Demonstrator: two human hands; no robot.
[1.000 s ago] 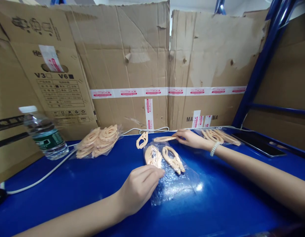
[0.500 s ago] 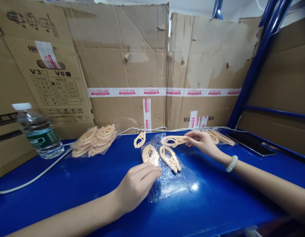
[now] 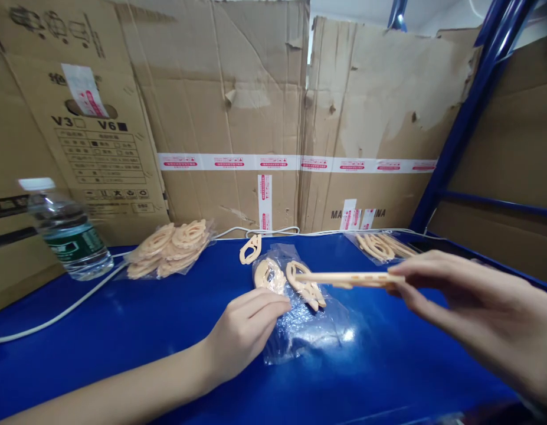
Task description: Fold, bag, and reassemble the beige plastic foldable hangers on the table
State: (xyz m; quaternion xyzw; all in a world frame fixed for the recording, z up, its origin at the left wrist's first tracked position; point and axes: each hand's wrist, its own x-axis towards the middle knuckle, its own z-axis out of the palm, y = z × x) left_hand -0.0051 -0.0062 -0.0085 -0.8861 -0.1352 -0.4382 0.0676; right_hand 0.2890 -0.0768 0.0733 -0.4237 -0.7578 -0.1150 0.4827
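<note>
My right hand (image 3: 468, 307) pinches one end of a beige folding hanger (image 3: 348, 278), held up edge-on and nearly level above the surface. Its far end overlaps the clear plastic bag (image 3: 300, 336) in my view. Inside that bag lie folded beige hangers, one group on the left (image 3: 269, 274) and another on the right (image 3: 305, 288). My left hand (image 3: 251, 321) is closed at the bag's left side, fingertips pressed together on the film. Just behind the bag, a single loose folding hanger (image 3: 250, 249) rests on the blue surface.
A filled bag of hangers (image 3: 169, 248) sits at the back left beside a water bottle (image 3: 72, 236). Another hanger bag (image 3: 379, 245) lies back right, near a dark phone partly behind my right hand. Cardboard (image 3: 229, 118) walls the back; a white cable (image 3: 65, 319) runs left.
My right hand has lifted the hanger off the back of the bag and brought it nearer and to the right, turning it edge-on. My left hand stays at the bag.
</note>
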